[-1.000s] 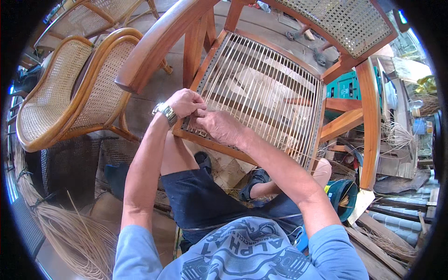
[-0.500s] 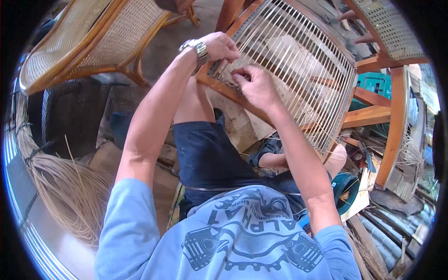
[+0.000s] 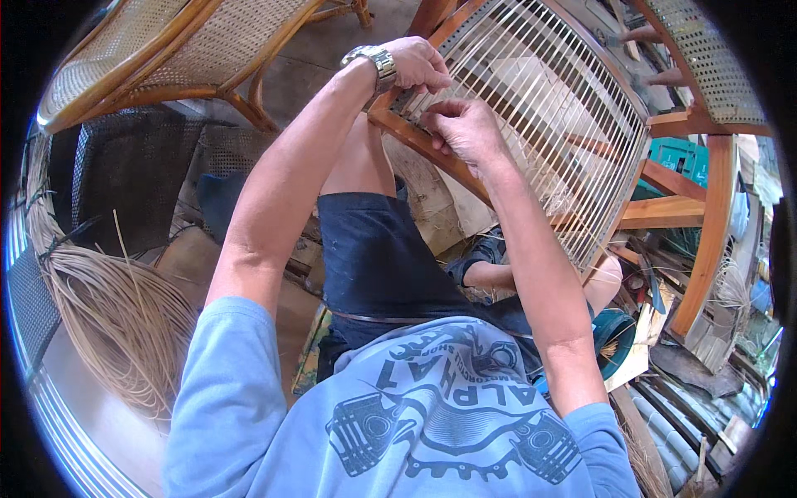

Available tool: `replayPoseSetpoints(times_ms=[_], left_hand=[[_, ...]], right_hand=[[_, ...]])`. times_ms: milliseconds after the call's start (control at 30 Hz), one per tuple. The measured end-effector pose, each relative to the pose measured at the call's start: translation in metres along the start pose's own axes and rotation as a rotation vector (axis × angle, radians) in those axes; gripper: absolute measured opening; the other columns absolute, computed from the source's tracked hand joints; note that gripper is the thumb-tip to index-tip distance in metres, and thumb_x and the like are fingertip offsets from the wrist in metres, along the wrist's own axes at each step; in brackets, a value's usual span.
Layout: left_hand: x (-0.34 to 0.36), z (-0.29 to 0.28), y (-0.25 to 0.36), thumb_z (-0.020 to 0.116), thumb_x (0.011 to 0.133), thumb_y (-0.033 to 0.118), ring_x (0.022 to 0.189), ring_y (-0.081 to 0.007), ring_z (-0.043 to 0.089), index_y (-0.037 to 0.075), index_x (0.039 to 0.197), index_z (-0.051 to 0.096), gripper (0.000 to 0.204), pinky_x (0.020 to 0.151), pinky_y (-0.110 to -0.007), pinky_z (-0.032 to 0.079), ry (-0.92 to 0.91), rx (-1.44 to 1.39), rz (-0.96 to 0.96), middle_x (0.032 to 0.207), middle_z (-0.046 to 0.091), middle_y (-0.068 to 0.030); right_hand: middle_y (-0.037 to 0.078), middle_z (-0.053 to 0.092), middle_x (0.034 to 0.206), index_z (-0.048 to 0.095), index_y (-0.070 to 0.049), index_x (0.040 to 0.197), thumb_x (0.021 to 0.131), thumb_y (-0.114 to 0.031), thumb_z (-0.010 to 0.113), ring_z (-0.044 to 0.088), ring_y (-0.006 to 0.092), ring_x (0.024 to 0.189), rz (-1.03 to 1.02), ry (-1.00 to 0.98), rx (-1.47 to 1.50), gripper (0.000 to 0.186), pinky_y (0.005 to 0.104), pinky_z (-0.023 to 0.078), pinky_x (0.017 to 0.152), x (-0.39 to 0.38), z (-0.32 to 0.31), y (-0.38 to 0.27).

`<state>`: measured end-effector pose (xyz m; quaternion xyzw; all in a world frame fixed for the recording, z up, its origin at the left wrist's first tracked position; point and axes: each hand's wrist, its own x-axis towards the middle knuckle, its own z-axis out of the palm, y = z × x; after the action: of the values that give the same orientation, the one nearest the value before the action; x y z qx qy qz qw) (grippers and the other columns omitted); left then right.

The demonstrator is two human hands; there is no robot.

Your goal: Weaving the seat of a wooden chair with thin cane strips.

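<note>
A wooden chair frame (image 3: 404, 133) lies tilted before me, with pale cane strands (image 3: 573, 124) strung in parallel rows across its seat opening. Over the frame's near left corner, my left hand (image 3: 418, 65), a metal watch on its wrist, has its fingers pinched together. Close to it on the right, my right hand (image 3: 469, 134) is also closed in a pinch above the near rail. Whatever sits between the fingertips of either hand is too small to make out.
A woven cane lounge chair (image 3: 224, 50) stands at the far left. Below it hangs a thick bundle of cane (image 3: 124, 324). A green crate (image 3: 677, 158) shows behind the chair legs at right. Wood scraps and poles lie at the lower right.
Both hands remain close together at the frame's corner, with small shifts of the fingers. The whole view has slid slightly, so the frame appears a little further right.
</note>
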<state>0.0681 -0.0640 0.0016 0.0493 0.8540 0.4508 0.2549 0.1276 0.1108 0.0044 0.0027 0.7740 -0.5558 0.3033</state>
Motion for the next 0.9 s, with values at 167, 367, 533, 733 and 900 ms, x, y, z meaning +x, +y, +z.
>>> replayPoseSetpoints(times_ms=[167,367,533,733,900], left_hand=[[0.002,-0.002,-0.003,0.073,0.09,0.028,0.06,-0.006,0.059,0.004,0.095,0.076,0.024,0.058,-0.025,0.049,0.0,0.053,0.03,0.078,0.071,0.0004],[-0.011,0.007,0.002,0.074,0.084,0.029,0.069,-0.0165,0.067,0.007,0.095,0.078,0.025,0.066,-0.033,0.054,0.093,0.276,0.101,0.078,0.073,-0.007],[-0.014,0.01,-0.006,0.074,0.082,0.029,0.076,-0.0256,0.07,0.008,0.092,0.078,0.024,0.073,-0.039,0.055,0.152,0.43,0.153,0.083,0.073,-0.0128],[-0.012,0.012,-0.014,0.074,0.081,0.031,0.081,-0.0286,0.07,0.008,0.092,0.078,0.026,0.078,-0.039,0.055,0.159,0.44,0.169,0.085,0.073,-0.0139],[-0.01,0.014,-0.013,0.076,0.08,0.034,0.083,-0.0302,0.07,0.009,0.091,0.078,0.027,0.079,-0.04,0.055,0.167,0.481,0.161,0.086,0.073,-0.0147]], right_hand=[[0.007,0.07,0.072,0.076,0.001,0.092,0.085,-0.008,0.064,0.066,0.0127,0.061,-0.003,0.042,-0.014,0.017,0.0289,0.052,0.057,0.007,0.004,0.006],[0.013,0.075,0.085,0.077,-0.005,0.1,0.082,-0.018,0.069,0.073,0.0234,0.081,-0.084,0.134,-0.266,0.024,0.0368,0.056,0.079,0.01,0.008,0.015],[0.018,0.074,0.094,0.076,-0.006,0.1,0.083,-0.018,0.064,0.073,0.0328,0.09,-0.164,0.195,-0.473,0.024,0.041,0.056,0.084,0.003,0.016,0.005],[0.019,0.074,0.092,0.076,-0.006,0.098,0.082,-0.017,0.063,0.072,0.0342,0.089,-0.194,0.194,-0.5,0.023,0.0414,0.056,0.083,0.001,0.019,0.003],[0.016,0.075,0.089,0.076,-0.006,0.097,0.083,-0.016,0.064,0.073,0.0295,0.086,-0.179,0.23,-0.422,0.021,0.0409,0.056,0.081,0.0,0.02,0.007]])
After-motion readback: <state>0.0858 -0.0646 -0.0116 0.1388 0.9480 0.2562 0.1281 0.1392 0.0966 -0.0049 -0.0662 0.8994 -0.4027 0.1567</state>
